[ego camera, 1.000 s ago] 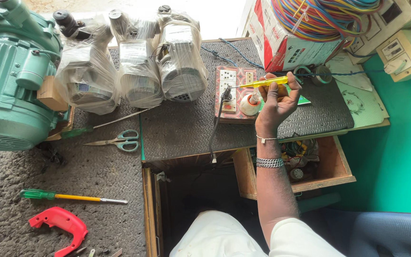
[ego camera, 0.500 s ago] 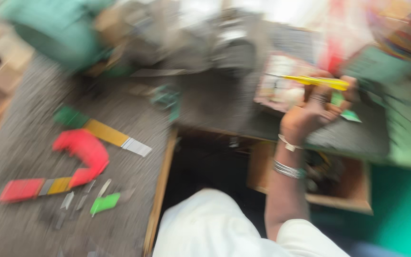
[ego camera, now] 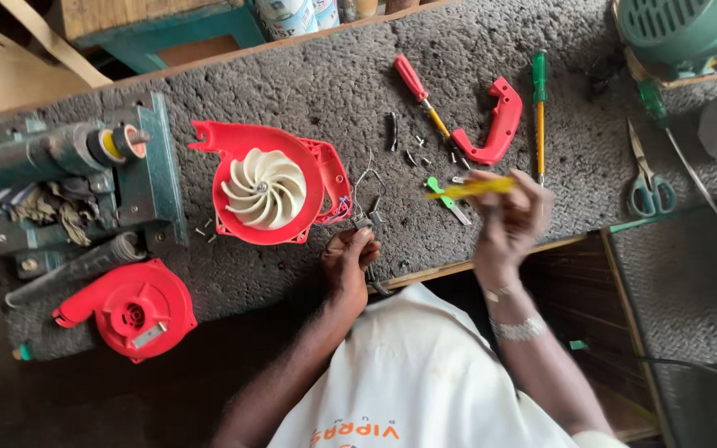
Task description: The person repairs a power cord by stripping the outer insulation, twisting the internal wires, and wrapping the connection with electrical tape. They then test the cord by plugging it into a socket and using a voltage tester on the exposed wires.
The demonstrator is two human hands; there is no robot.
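The right hand is closed around a yellow-handled tool, held level above the bench's near edge, blurred. The left hand rests at that edge, fingers curled onto a small metal part with thin wires. Just beside it lies the open red blower housing, holding a cream impeller. Loose screws lie scattered near a red handle piece.

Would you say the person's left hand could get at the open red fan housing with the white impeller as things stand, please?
Probably yes: the left hand rests on the bench right beside the red fan housing, with only thin loose wires lying between them.
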